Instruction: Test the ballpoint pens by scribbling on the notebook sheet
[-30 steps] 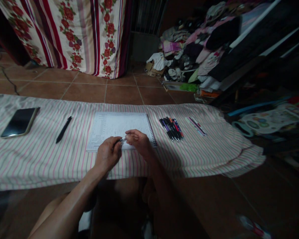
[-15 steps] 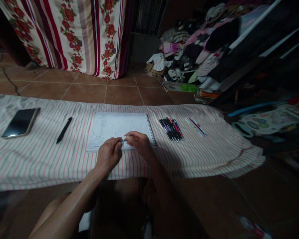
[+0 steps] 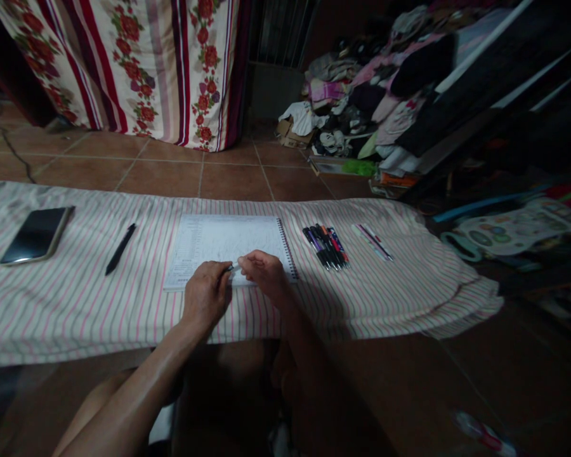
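Both hands meet over the lower part of a spiral notebook, which lies open on the striped cloth. My left hand is closed around a slim pen, and most of it is hidden in the fingers. A short dark and pale end sticks out toward the right. Thumb and fingers of my right hand pinch that pale end. Right of the notebook lies a bunch of several pens, mostly black. Farther right are a few thin, light-coloured pens. A single black pen rests to the left.
A phone lies at the left of the cloth-covered surface. Beyond it are a tiled floor and a flowered curtain. Clothes are heaped at the back right. A bottle lies on the floor at lower right.
My hands stay over the notebook, with the right fingers shifted slightly on the pen's end and more closed. The whole view has moved a little; the other things lie as before.
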`<action>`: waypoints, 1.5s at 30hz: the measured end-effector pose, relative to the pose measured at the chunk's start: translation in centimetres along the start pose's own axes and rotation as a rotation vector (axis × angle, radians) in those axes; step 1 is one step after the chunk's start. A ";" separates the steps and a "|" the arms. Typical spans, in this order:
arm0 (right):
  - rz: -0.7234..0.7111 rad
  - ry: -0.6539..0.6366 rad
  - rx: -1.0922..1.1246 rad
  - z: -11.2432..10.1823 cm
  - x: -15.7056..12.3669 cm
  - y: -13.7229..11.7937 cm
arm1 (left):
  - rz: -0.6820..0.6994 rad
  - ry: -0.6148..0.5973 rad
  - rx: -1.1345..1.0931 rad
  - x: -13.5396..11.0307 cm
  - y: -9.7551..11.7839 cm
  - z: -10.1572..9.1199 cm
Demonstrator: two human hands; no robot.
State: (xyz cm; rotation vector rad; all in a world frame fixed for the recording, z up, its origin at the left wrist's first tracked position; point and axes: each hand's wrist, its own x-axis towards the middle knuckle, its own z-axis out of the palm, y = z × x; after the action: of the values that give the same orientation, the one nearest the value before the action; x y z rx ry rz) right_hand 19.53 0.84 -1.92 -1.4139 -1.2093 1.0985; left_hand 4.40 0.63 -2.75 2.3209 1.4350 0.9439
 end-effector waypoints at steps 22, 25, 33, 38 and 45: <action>0.076 0.088 0.195 0.7 0.9 -0.2 | -0.297 -0.103 -0.319 0.8 -0.1 0.2; 0.086 0.096 0.214 0.9 1.1 -0.1 | -0.289 -0.101 -0.324 0.8 -0.2 0.2; 0.085 0.069 0.151 1.2 1.4 -0.1 | -0.202 -0.039 -0.141 0.7 -0.2 -0.1; 0.096 0.067 0.193 1.1 1.1 -0.7 | -0.124 -0.011 -0.054 0.9 0.0 -0.3; 0.110 0.096 0.201 0.7 1.0 -1.7 | -0.232 -0.059 -0.230 1.1 0.4 -0.4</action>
State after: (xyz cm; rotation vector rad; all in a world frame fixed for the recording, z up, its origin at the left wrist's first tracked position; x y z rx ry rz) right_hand 18.67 2.03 -0.40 -1.3740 -0.9350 1.1794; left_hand 4.77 1.39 -1.81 1.9541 1.4501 0.9115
